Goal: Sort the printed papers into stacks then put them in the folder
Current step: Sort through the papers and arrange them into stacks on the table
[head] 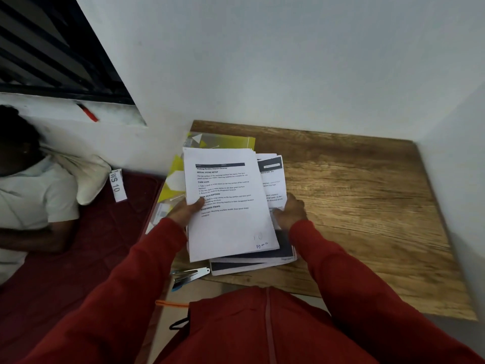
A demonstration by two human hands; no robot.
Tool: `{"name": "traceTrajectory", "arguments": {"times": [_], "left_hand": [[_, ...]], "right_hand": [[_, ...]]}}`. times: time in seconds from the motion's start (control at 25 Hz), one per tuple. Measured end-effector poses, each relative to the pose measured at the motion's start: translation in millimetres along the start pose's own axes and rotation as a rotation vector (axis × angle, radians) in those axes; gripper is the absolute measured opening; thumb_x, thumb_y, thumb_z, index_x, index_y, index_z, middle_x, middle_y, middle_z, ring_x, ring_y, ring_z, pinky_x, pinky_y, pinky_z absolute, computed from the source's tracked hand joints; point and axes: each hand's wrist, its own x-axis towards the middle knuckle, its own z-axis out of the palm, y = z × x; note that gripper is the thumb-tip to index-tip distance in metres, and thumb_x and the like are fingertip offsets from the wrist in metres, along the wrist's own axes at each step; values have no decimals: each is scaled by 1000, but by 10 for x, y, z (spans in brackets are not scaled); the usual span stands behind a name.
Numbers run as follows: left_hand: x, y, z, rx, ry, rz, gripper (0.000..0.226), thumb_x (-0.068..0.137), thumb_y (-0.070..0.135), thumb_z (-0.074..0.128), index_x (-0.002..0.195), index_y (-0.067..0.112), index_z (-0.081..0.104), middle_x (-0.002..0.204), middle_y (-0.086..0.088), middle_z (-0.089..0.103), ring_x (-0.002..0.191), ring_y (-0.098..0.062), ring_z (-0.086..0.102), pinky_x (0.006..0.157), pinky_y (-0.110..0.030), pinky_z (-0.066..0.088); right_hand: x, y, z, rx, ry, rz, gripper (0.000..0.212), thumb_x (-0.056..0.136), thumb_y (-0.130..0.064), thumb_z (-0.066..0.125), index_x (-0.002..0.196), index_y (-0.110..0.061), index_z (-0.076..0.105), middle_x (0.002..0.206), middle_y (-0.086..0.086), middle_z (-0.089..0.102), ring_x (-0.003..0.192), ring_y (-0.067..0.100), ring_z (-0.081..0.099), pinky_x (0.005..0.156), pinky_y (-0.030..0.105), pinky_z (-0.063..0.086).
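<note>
the left hand (183, 210) pinches a sheaf (228, 200) of printed papers at its left edge, thumb on the top page, fingers hidden under it. the sheaf is held tilted over the tabletop (367, 206), top page white with black headings. the right hand (290, 212) lies at 3 o'clock of the sheaf, fingers curled on the lower pile (273, 179), which rests on the tabletop and shows from under the sheaf at 3 and 6 o'clock; whether that grip pinches a sheet i cannot tell. the folder (223, 141), yellow and grey, lies flat on the tabletop at 12 o'clock of the sheaf and partly under it, reaching to the tabletop's left edge. a stapler (190, 275) lies at 7 o'clock of the pile, near the tabletop's front edge. both sleeves (131, 285) are red.
</note>
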Motion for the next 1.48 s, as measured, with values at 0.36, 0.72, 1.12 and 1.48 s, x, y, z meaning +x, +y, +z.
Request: {"name": "traceTrajectory", "arguments": {"times": [0.36, 0.72, 1.12, 1.48], "left_hand": [[84, 37, 440, 62, -114, -9, 39, 97, 11, 53, 135, 2, 47, 127, -20, 60, 89, -22, 70, 82, -38, 58], [162, 185, 1120, 41, -128, 47, 40, 93, 16, 61, 131, 7, 52, 124, -19, 63, 105, -38, 65, 92, -54, 51], [-91, 240, 1591, -91, -158, 43, 25, 96, 15, 55, 121, 13, 58, 111, -11, 71, 89, -26, 72, 74, -42, 60], [-326, 245, 1465, -170, -130, 94, 49, 82, 27, 69, 127, 10, 57, 121, -14, 67, 100, -27, 70, 75, -38, 58]], "right_hand": [[132, 393, -539, 347, -111, 23, 29, 85, 3, 63, 113, -5, 66, 116, 13, 68, 97, 27, 65, 92, 40, 52], [99, 1465, -2236, 94, 473, 96, 48, 86, 9, 53, 134, -2, 53, 132, 20, 58, 114, 36, 58, 85, 24, 37], [-6, 1357, -2101, -52, 543, -118, 49, 88, -41, 63, 129, -15, 54, 130, 13, 54, 115, 37, 51, 93, 48, 45], [-284, 420, -1407, 885, 67, -147, 22, 77, 3, 76, 90, -10, 64, 80, 4, 69, 66, 13, 66, 63, 26, 58]]}}
